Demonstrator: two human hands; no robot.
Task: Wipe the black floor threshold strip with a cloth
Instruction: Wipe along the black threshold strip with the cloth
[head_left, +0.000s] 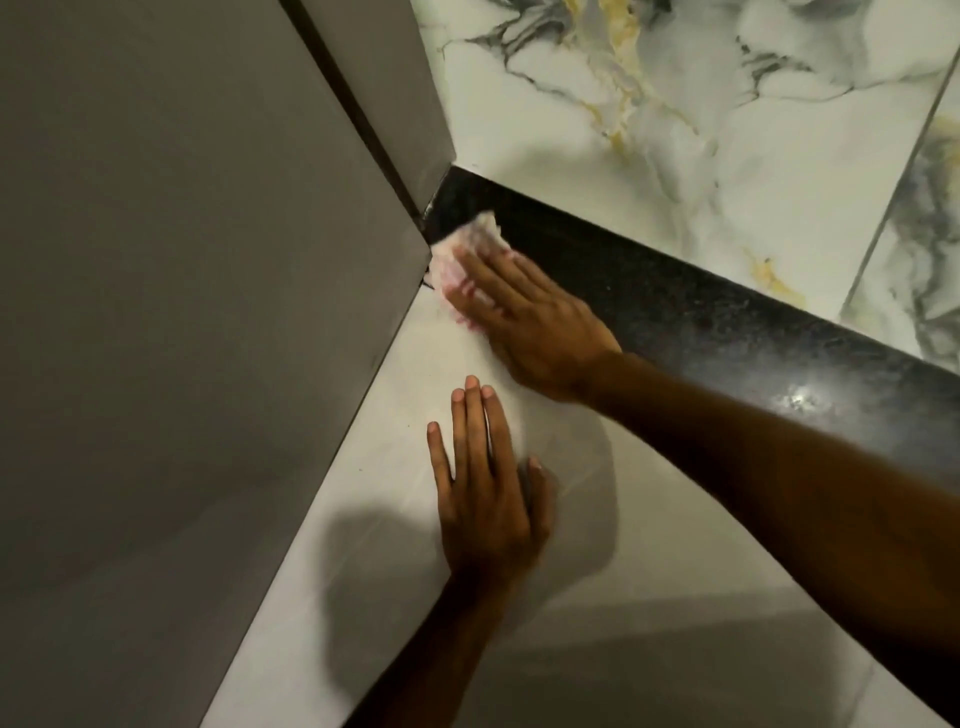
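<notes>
The black floor threshold strip (675, 296) runs diagonally from the wall corner at upper centre down to the right edge. My right hand (530, 322) lies flat on a white cloth with pink marks (467, 249), pressing it down at the strip's left end, right against the wall corner. The cloth's lower part spills onto the pale tile. My left hand (488, 493) rests flat on the pale floor tile nearer to me, fingers spread, holding nothing.
A grey wall (182, 312) fills the left side and meets the floor along a diagonal edge. Beyond the strip lies marble-patterned tile (701, 130) with grey and yellow veins. Plain pale tile (623, 649) lies on my side.
</notes>
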